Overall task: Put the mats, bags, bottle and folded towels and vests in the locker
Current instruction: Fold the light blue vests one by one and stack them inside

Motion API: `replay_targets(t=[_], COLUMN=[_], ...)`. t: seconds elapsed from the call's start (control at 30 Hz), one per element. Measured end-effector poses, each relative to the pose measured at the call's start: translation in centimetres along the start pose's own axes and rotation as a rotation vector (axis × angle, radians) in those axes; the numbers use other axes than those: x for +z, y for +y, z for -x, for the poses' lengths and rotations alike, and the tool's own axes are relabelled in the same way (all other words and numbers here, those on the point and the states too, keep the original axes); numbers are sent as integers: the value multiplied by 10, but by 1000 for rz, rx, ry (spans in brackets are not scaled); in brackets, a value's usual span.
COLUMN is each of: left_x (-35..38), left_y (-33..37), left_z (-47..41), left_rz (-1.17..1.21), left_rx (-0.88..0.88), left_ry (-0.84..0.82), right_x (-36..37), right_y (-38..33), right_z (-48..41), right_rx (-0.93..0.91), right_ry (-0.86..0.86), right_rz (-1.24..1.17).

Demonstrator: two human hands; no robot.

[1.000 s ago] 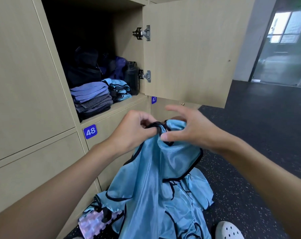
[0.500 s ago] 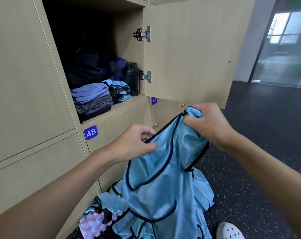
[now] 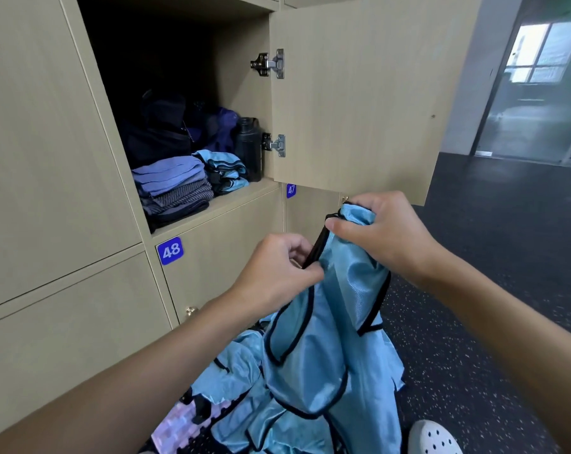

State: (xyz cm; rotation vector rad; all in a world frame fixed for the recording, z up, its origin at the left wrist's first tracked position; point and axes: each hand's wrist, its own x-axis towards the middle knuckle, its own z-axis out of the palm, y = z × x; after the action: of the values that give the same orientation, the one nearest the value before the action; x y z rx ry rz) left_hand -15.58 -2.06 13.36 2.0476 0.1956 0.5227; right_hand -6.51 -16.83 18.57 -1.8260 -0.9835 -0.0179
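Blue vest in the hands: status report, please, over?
Left hand and right hand both grip blue vest at its black-trimmed top. Vest hangs unfolded, outside locker. Its door open; more vests heaped on floor below.

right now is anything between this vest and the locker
Nothing visible blocks it. The vest, held by the left hand and right hand, hangs below the locker, whose door stands open to the right. Inside, folded towels, folded vests and bottle fill the shelf front, so probably stack it on top.
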Motion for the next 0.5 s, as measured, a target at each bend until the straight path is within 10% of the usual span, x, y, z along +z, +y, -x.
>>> replay_targets(t=[0.5], left_x=[-44], left_y=[-26], left_z=[0], left_rz=[-599], left_rx=[-27], left_ry=[-37], right_x=[-36], right_y=[39], right_z=[-8], right_rx=[197], right_ry=[364], right_rz=[223])
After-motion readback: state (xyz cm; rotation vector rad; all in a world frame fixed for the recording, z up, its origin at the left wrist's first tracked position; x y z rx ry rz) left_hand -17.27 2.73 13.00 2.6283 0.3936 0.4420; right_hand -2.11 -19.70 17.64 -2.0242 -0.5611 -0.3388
